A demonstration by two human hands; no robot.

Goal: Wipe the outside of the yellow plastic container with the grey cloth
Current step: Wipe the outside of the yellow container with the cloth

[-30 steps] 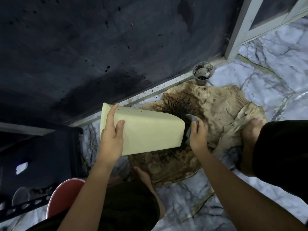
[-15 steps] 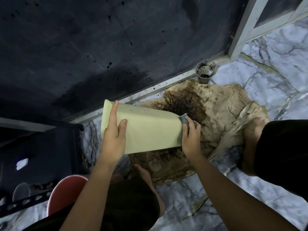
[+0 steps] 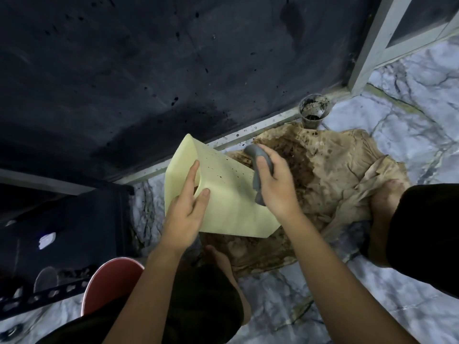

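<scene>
The yellow plastic container (image 3: pixel 231 194) is a tall tapered box, held tilted above the floor with dark specks on its upper face. My left hand (image 3: pixel 187 212) grips its open rim at the left, thumb on the outer wall and fingers inside. My right hand (image 3: pixel 275 184) holds the grey cloth (image 3: pixel 260 167) bunched against the container's upper right side, near its base end. Part of the cloth curls out above my fingers.
A stained brown paper sheet (image 3: pixel 335 170) with dark soil lies on the marble floor (image 3: pixel 409 95) under the container. A dirty cup (image 3: pixel 314 110) stands by the dark wall. A red bucket (image 3: pixel 111 281) is at lower left. My bare feet rest on the paper's edges.
The container has tipped so its base end points lower right. My right hand with the cloth has come up from the base end onto the upper side face.
</scene>
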